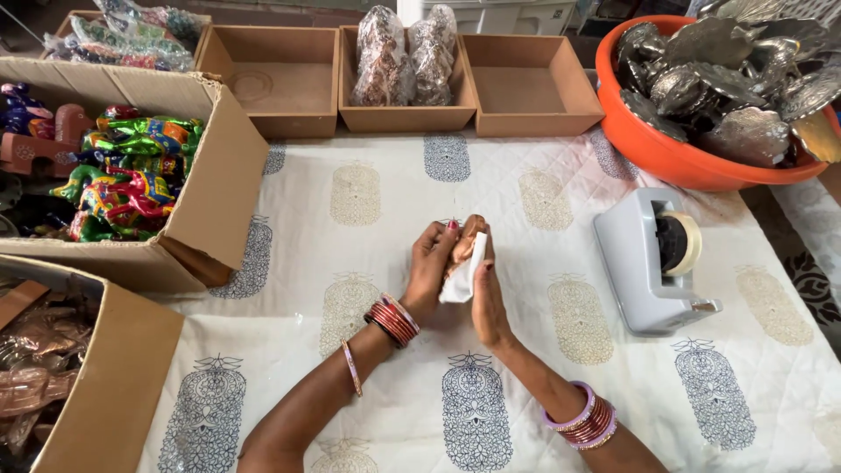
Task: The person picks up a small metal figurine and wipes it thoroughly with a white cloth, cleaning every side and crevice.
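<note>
Figurine: small brown figurine (469,238), pressed between your two palms above the middle of the bench, partly hidden by a piece of white paper (464,273).
Left fingers: your left hand (431,267) has its fingers (441,235) curled shut against the figurine's left side.
Right fingers: your right hand (488,293) lies flat against the paper, fingers together and clamped on the other side.
Wrists: red bangles (392,320) on your left arm; pink and red bangles (589,422) on your right.
Bench: covered by a white cloth (368,385) printed with grey and tan motifs.
To your right: grey tape dispenser (644,263) near your hands; beyond it an orange tub (666,153) heaped with metal pieces (727,79).
Far edge: three shallow wooden trays (530,88), the middle one holding wrapped bundles (403,57).
To your left: open cardboard box (215,188) of bright painted animal figures (127,175); nearer you, a second carton (114,372) with wrapped brown items (35,368).
</note>
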